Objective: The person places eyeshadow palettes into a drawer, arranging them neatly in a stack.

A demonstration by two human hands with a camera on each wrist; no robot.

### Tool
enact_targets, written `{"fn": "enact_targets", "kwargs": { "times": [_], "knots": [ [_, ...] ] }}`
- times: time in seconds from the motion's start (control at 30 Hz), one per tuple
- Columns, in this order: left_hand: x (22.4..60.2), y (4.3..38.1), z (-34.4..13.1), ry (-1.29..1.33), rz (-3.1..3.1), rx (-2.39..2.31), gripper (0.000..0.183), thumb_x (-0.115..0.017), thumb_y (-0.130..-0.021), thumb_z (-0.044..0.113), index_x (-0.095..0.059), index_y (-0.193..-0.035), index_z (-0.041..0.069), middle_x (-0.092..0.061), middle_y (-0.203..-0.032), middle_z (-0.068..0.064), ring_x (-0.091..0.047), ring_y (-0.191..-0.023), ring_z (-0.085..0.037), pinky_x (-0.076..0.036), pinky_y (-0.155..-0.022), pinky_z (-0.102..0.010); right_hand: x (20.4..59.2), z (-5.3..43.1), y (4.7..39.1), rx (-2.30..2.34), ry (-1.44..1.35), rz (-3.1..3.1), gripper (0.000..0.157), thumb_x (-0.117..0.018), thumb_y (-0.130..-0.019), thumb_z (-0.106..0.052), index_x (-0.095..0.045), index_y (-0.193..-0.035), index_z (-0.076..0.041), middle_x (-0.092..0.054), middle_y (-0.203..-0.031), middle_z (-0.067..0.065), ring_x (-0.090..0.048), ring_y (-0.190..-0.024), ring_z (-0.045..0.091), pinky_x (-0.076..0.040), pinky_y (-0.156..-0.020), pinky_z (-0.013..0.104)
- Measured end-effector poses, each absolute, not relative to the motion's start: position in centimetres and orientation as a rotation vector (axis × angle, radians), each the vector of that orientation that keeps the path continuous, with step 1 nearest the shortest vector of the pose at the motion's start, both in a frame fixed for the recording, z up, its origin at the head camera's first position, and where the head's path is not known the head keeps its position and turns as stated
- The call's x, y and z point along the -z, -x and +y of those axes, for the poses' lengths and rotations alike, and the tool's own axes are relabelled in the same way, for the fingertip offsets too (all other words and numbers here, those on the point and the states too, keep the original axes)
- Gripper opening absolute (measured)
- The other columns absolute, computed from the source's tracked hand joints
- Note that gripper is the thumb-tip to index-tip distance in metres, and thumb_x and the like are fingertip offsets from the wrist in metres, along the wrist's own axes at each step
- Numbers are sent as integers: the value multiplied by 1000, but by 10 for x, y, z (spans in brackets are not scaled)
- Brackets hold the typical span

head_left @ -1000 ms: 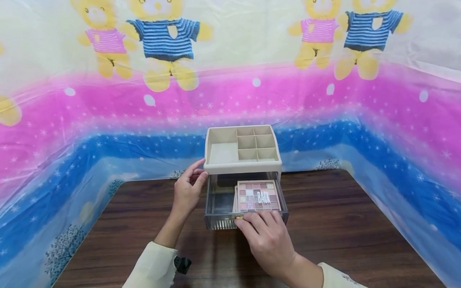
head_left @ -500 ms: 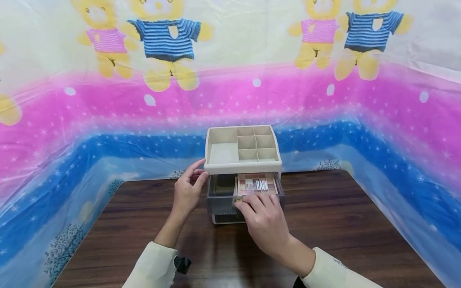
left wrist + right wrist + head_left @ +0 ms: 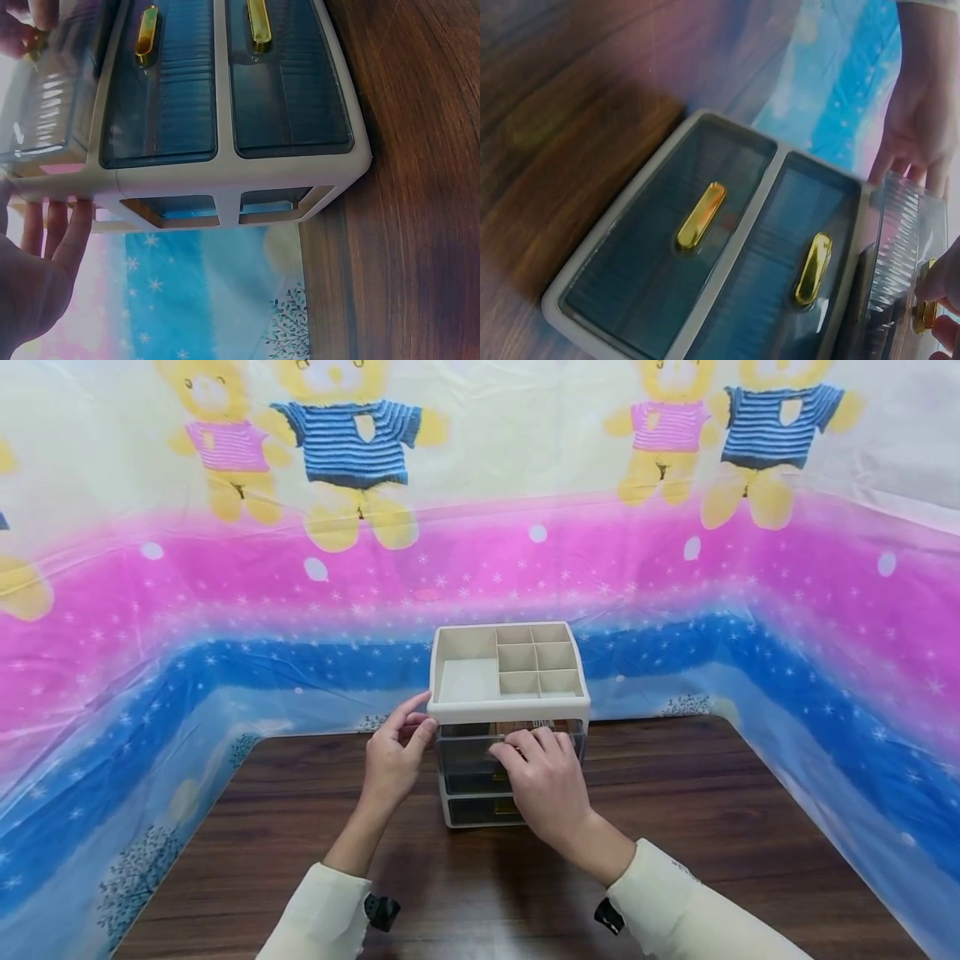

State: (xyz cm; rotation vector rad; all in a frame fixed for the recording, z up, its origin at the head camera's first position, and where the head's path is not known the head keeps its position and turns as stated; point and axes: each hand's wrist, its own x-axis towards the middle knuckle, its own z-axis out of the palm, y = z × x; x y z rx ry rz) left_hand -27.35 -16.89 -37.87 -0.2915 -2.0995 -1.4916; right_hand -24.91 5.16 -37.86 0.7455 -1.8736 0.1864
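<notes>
A cream desktop organizer stands upright on the table, with smoky clear drawers below a compartmented top. Its top drawer sticks out a little from the frame. My right hand pinches that drawer's gold handle between thumb and fingers. A strip of a printed palette shows inside the drawer, behind the fingers. Against the organizer's upper left side, my left hand rests with fingers fairly straight and thumb near the front edge. The middle drawer and bottom drawer sit flush, each with a gold handle.
Dark wood table surface surrounds the organizer. Behind it hangs a cloth printed with bears and snowflakes, close to the table's back edge. The organizer's top has one large compartment and several small ones.
The top drawer has slid back into the organizer, pushed away from me by my right hand at its handle. The lower drawers have come into sight; my left hand has kept its place.
</notes>
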Motion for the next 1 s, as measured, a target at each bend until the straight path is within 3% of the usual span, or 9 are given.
{"fn": "enact_targets", "kwargs": {
  "times": [0.2,0.47,0.67,0.8,0.9,1.0],
  "knots": [
    [379,273,-167,295,-2107,1459,40,-67,-100,22,-63,-140,20,-75,-109,-15,-70,-88,-18,-57,-73,-19,377,53,262,-173,-732,-1901,16,-64,-96,-8,-79,-94,-16,-73,-92,1,-65,-84,23,-52,-71,41],
    [380,276,-166,296,-2107,1481,40,-67,-100,22,-64,-139,21,-75,-110,-16,-72,-92,-28,-56,-73,-19,380,53,274,-177,-720,-1872,14,-67,-94,-7,-78,-94,-16,-72,-91,1,-64,-84,23,-51,-68,40],
    [375,278,-166,290,-2144,1494,41,-67,-100,22,-63,-140,22,-74,-111,-15,-71,-91,-25,-59,-75,-26,376,56,275,-189,-734,-1917,9,-74,-90,-10,-78,-96,-16,-72,-93,1,-65,-86,24,-53,-71,41],
    [372,272,-171,274,-2221,1430,42,-67,-100,22,-61,-142,23,-75,-112,-13,-70,-92,-23,-59,-76,-31,373,65,268,-225,-768,-1994,16,-78,-86,-18,-78,-102,-16,-73,-98,1,-65,-90,25,-53,-75,44],
    [367,264,-177,241,-2287,1327,48,-67,-100,25,-55,-147,23,-72,-123,-11,-68,-110,-26,-56,-91,-43,367,79,264,-293,-770,-2019,21,-76,-85,-22,-77,-105,-14,-73,-101,4,-65,-93,26,-51,-75,43],
    [361,256,-186,233,-2365,1205,59,-65,-100,33,-44,-154,20,-60,-143,-13,-53,-136,-31,-41,-111,-59,360,100,261,-388,-751,-2023,26,-74,-85,-25,-76,-107,-11,-73,-103,8,-64,-95,29,-50,-78,45]
  ]
}}
